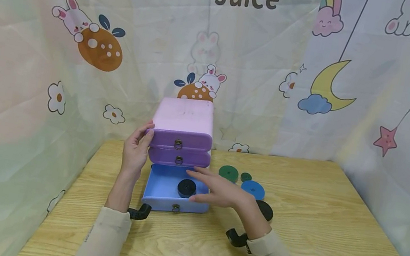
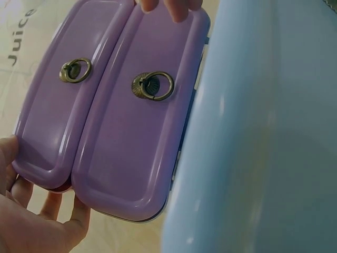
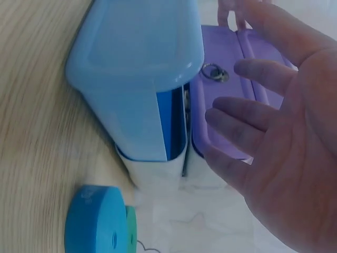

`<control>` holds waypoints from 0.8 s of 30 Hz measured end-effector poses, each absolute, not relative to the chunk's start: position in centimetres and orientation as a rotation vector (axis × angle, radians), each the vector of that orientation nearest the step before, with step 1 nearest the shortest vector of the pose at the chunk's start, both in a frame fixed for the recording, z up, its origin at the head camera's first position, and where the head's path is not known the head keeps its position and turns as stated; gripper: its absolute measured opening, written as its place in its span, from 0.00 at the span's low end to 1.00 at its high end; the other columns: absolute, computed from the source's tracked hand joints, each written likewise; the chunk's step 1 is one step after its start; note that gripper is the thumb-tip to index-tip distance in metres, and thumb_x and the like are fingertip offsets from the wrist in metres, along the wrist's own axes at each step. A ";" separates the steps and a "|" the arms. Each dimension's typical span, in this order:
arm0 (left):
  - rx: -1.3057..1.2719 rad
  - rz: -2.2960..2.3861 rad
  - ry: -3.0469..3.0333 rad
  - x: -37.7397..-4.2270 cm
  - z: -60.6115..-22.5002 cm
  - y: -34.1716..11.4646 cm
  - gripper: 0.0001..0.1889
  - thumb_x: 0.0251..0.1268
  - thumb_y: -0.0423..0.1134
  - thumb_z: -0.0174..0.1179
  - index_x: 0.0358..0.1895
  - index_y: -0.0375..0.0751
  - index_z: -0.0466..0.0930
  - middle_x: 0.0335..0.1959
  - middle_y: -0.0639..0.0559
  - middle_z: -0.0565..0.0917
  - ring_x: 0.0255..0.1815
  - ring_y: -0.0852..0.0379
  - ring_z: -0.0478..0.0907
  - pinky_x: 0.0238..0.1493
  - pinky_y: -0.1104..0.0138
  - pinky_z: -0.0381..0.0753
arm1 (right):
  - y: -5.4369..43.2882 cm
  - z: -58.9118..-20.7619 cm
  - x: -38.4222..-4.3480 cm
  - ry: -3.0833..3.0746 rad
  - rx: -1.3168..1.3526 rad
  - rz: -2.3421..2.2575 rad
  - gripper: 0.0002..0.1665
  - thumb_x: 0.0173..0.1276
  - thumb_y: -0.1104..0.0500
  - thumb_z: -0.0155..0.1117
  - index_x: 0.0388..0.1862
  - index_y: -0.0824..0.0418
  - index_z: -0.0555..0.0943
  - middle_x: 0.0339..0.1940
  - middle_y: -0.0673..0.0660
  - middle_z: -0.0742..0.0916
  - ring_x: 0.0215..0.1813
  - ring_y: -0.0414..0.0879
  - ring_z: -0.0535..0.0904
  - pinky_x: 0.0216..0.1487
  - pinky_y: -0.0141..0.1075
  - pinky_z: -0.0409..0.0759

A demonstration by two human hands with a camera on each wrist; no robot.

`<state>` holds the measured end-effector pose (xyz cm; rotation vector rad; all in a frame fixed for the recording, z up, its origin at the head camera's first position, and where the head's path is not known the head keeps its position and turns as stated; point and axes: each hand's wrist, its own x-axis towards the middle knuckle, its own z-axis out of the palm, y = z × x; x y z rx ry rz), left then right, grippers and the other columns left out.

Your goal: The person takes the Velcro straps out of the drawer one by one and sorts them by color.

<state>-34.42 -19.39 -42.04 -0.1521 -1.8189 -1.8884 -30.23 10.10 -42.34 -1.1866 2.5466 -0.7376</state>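
A small chest of drawers (image 1: 184, 115) has a pink top, two purple drawer fronts (image 2: 126, 116) with ring pulls, and a blue bottom drawer (image 1: 162, 184) pulled out. Inside that drawer lies a black disc (image 1: 187, 188) with a centre hole. My left hand (image 1: 135, 152) grips the chest's left edge by the upper purple front, thumb in front and fingers along the side. Over the right part of the open drawer, my right hand (image 1: 220, 190) hovers with extended, spread fingers and an empty palm, as the right wrist view shows.
Right of the chest lie a green disc (image 1: 228, 173), a smaller green disc (image 1: 246, 177), a blue disc (image 1: 253, 189) and a black disc (image 1: 265, 211), partly behind my right wrist. The wooden table (image 1: 333, 242) meets a printed cloth backdrop (image 1: 254, 82).
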 end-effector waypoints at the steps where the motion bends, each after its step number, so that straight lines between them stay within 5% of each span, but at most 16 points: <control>1: -0.151 -1.888 -1.821 -34.4 -42.0 -19.4 0.19 0.77 0.48 0.61 0.64 0.47 0.83 0.72 0.57 0.79 0.76 0.60 0.71 0.75 0.59 0.75 | 10.0 -42.4 -30.2 2.546 -1.188 -0.733 0.46 0.76 0.39 0.64 0.85 0.47 0.59 0.88 0.59 0.57 0.87 0.57 0.52 0.80 0.59 0.64; 24: -0.153 -1.894 -1.829 -34.4 -42.0 -19.4 0.19 0.78 0.48 0.60 0.65 0.48 0.83 0.73 0.59 0.78 0.77 0.59 0.69 0.77 0.58 0.73 | 7.8 -42.8 -30.7 2.578 -1.166 -0.721 0.43 0.78 0.38 0.60 0.85 0.48 0.59 0.87 0.57 0.60 0.85 0.57 0.57 0.79 0.60 0.67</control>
